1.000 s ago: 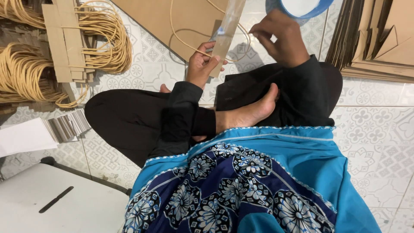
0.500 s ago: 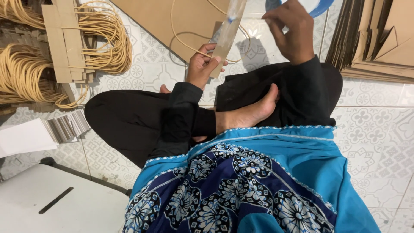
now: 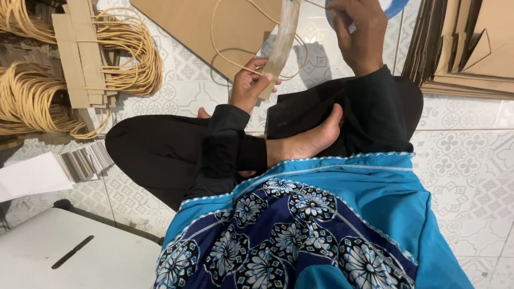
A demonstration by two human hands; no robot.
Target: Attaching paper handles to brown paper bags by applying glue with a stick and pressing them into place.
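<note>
The left hand pinched the lower end of a long, pale, flat cardboard strip, which rose toward twelve o'clock. The right hand, at one o'clock, was clenched on a thin tan cord looping over the brown cardboard sheet. Coiled tan cord bundles lay at ten o'clock.

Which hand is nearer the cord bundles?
Left. The left hand grips the strip to the right of the cord bundles; the right hand is farther right, by the blue ring.
</note>
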